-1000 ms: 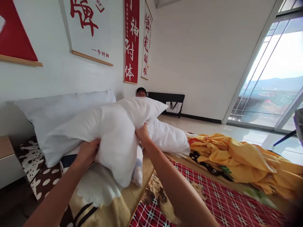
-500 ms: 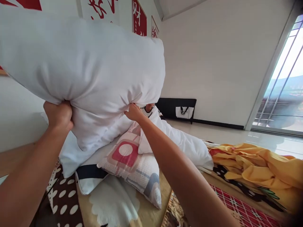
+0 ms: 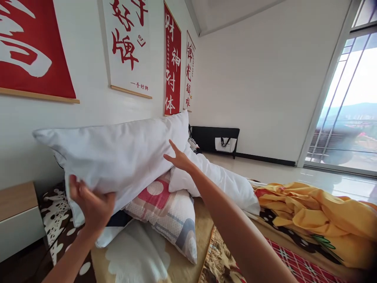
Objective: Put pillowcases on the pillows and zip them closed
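Observation:
A large white pillow leans, tilted, on top of the other pillows beside the wall. My left hand is at its lower left side, fingers spread and slightly curled; whether they touch the cloth I cannot tell. In front of the pillow's right part, my right hand is open with thumb and fingers apart, holding nothing. Underneath lies a patterned pillow with a pink block and pale circle. A white pillow with a dark blue band shows partly below the large one.
White bedding stretches to the right, with a yellow blanket bunched beyond it. A bedside cabinet stands at left. Scrolls hang on the wall. Part of a person shows behind the pillow, near a dark low panel with a white bag.
The large white pillow has come down from raised in both hands onto the pile. Both hands have let go of their grip and opened.

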Available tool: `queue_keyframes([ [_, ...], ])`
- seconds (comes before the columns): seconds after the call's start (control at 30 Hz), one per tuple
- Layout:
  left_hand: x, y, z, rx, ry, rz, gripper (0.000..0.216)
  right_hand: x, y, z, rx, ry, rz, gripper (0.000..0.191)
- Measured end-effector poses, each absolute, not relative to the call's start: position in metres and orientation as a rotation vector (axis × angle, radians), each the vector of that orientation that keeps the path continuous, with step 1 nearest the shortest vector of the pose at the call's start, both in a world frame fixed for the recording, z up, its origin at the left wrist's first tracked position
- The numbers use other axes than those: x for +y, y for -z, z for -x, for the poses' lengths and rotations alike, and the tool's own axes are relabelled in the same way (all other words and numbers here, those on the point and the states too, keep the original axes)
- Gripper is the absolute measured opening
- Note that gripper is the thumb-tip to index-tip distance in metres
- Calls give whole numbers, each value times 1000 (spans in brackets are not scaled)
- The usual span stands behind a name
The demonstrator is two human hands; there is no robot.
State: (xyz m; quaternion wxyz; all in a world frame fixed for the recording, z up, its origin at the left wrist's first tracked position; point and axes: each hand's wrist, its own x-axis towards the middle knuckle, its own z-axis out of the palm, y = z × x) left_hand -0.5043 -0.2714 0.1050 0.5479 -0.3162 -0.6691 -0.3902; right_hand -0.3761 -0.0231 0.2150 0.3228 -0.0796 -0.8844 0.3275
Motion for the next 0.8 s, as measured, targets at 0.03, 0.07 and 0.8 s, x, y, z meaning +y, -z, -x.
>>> queue_keyframes([
  [0.03,-266,-98,492,-1439,711,843,86,-25,-218,379,-2326,-846,188,81],
  [0.07,-260,-94,480,-1332,498,949,80,-26,-222,381,-2333,-834,171,81],
  [0.8,-276,-133,559,-2201,1437,347,135,-27,-106,329,-2752,229,577,43],
])
